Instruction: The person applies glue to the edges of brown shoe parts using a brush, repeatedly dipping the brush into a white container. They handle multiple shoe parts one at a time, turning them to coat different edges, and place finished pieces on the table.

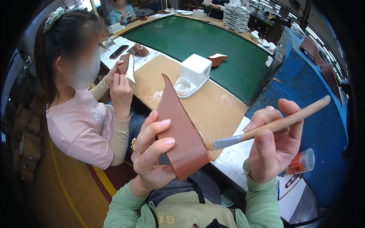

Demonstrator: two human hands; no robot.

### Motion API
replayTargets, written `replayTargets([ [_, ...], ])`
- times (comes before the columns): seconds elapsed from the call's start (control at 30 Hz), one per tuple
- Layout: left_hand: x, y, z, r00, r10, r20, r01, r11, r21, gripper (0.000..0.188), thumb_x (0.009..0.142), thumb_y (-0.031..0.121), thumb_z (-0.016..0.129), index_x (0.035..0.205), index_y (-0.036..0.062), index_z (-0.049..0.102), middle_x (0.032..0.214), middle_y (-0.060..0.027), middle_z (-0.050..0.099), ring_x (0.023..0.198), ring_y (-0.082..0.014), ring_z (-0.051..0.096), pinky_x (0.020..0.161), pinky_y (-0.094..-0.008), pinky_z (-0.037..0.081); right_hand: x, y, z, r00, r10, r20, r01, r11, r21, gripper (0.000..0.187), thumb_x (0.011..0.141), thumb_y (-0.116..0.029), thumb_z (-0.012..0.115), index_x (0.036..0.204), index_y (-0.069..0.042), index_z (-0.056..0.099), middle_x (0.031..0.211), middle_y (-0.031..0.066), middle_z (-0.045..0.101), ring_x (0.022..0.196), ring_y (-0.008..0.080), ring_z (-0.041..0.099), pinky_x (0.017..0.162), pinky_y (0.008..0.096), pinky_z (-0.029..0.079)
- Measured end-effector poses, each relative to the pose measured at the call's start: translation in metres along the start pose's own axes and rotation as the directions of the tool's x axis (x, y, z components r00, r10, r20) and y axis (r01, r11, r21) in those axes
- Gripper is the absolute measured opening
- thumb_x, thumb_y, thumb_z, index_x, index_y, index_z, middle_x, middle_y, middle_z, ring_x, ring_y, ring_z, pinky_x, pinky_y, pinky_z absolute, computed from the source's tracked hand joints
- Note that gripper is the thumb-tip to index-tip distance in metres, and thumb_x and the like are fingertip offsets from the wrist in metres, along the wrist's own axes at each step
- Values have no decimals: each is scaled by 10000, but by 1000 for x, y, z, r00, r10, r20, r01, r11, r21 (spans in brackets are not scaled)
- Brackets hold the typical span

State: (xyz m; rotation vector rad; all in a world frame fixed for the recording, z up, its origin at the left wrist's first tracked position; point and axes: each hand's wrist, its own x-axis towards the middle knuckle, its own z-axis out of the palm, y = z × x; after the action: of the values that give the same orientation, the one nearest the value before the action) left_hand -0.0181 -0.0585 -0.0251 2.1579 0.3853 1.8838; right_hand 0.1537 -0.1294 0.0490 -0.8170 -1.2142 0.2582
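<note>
My left hand (154, 150) grips a curved brown leather piece (180, 127), fingers on its left side and the looped lower end toward me. It tapers to a thin point at the top. In my right hand (275, 152) is a flat paintbrush (285, 121) with a wooden handle and metal collar. Its bristles meet the right edge of the leather piece; whether they press on it I cannot tell. Beyond my hands, a white box-shaped dispenser (196, 71) with a round cup at its front stands on the brown board (224, 114).
At my left, a co-worker (81, 117) holds a similar brown piece (126, 65) with a white face. Behind the board runs a green belt (167, 36) bearing another brown piece (218, 59). A blue housing (300, 98) rises at right, near a clear plastic cup (302, 161). A phone (119, 51) lies far left.
</note>
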Motion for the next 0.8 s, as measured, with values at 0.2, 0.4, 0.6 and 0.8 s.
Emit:
replayTargets([
  [0.2, 0, -3, 0, 1000, 5, 10, -6, 1000, 21, 596, 552, 189, 835, 1051, 78, 528, 1147, -183, 513, 1094, -326, 507, 1004, -470, 352, -6, -4, -1, 1000, 15, -10, -16, 999, -50, 532, 786, -183, 609, 1232, -6, 379, 679, 75, 554, 625, 134, 458, 651, 276, 355],
  [0.4, -1, -5, -1, 1000, -6, 8, 6, 999, 34, 621, 542, 192, 842, 1061, 72, 523, 1151, -186, 510, 1108, -340, 498, 1001, -465, 354, -2, 1, -13, 980, -144, 138, 148, 989, -17, 565, 755, -89, 656, 1223, -4, 350, 745, 128, 586, 651, 149, 535, 635, 262, 405],
  [0.6, -1, -5, 0, 1000, -17, 12, 17, 1000, 9, 623, 545, 185, 840, 1065, 64, 520, 1144, -190, 515, 1108, -351, 498, 994, -466, 361, -3, 3, -3, 999, -37, -27, 35, 996, -77, 550, 791, -215, 620, 1244, -24, 375, 688, 72, 553, 624, 131, 449, 673, 306, 336],
  [0.8, 1, -2, -2, 999, -33, 37, 31, 998, 48, 644, 543, 188, 841, 1076, 45, 508, 1135, -197, 520, 1071, -328, 525, 976, -474, 379, -4, 0, 0, 1000, -30, 5, 30, 997, -78, 554, 794, -219, 615, 1251, -29, 365, 683, 73, 554, 617, 130, 450, 685, 312, 336],
])
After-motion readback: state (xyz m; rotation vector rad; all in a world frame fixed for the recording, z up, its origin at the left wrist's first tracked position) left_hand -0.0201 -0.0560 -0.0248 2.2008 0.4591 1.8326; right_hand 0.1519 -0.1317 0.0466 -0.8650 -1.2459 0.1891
